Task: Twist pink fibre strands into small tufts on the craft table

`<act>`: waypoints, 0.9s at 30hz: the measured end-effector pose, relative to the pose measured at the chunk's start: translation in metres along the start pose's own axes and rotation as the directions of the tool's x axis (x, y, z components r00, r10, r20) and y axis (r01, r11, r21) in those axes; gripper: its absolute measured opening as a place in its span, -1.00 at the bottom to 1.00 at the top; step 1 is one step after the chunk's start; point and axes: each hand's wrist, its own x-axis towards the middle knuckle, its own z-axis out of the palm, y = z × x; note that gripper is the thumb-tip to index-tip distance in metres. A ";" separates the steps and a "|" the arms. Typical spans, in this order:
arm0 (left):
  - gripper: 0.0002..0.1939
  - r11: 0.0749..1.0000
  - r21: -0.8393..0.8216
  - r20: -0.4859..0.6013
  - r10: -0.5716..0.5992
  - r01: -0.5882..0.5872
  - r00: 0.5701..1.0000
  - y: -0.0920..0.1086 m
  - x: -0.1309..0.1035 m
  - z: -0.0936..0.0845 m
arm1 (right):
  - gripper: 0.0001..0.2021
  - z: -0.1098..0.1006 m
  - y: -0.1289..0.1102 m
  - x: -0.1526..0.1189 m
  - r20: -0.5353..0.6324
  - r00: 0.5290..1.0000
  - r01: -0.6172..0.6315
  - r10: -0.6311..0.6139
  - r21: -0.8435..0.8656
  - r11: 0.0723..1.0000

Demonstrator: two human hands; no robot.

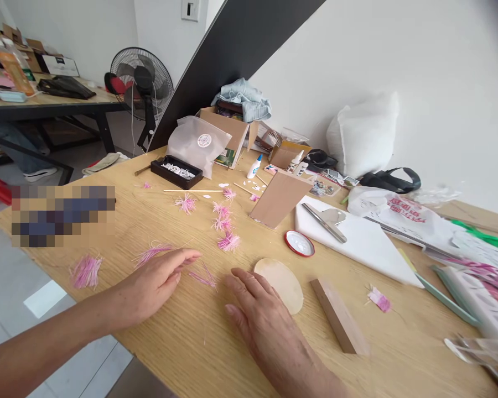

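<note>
My left hand (155,287) rests edge-down on the wooden table, its fingers stretched out and slightly curved. Behind it lies a bunch of loose pink threads (151,252), partly hidden by the hand. A few pink strands (203,276) are between my two hands. Fingers extended, my right hand (263,312) lies palm down, touching or overlapping the edge of a pale round disc (284,284). Neither hand visibly holds anything. A pink tassel-like bundle (87,271) sits to the left, and several fluffy pink tufts (228,241) are spread beyond my hands.
Right of the disc are a wooden block (339,318), a red-rimmed lid (299,243) and a small pink-white piece (379,299). Farther back stand a cardboard panel (280,199), a clipboard clip (324,222) on white foam, a glue bottle (254,166) and a black tray (176,172).
</note>
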 end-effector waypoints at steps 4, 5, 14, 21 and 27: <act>-0.57 0.996 0.092 -0.037 0.017 -0.013 0.999 0.001 0.000 0.002 | -0.72 -0.001 -0.002 0.009 0.057 0.998 0.017 -0.018 0.018 1.000; -0.56 0.993 0.113 -0.043 0.024 -0.019 0.999 0.001 0.000 0.002 | -0.71 0.000 -0.003 0.011 0.065 0.998 0.021 -0.022 0.015 1.000; -0.52 0.986 0.148 -0.071 0.092 -0.081 0.993 -0.002 0.000 0.009 | -0.68 0.007 -0.004 0.029 0.030 0.993 0.113 -0.112 -0.034 0.993; -0.52 0.991 0.123 -0.075 0.071 -0.062 0.995 0.001 -0.002 0.007 | -0.70 -0.003 -0.009 0.032 0.051 0.988 0.151 -0.149 -0.032 0.988; -0.54 0.994 0.094 -0.120 0.059 -0.048 0.991 -0.003 -0.002 0.009 | -0.64 -0.007 -0.001 0.013 0.075 0.996 0.051 -0.044 -0.092 0.994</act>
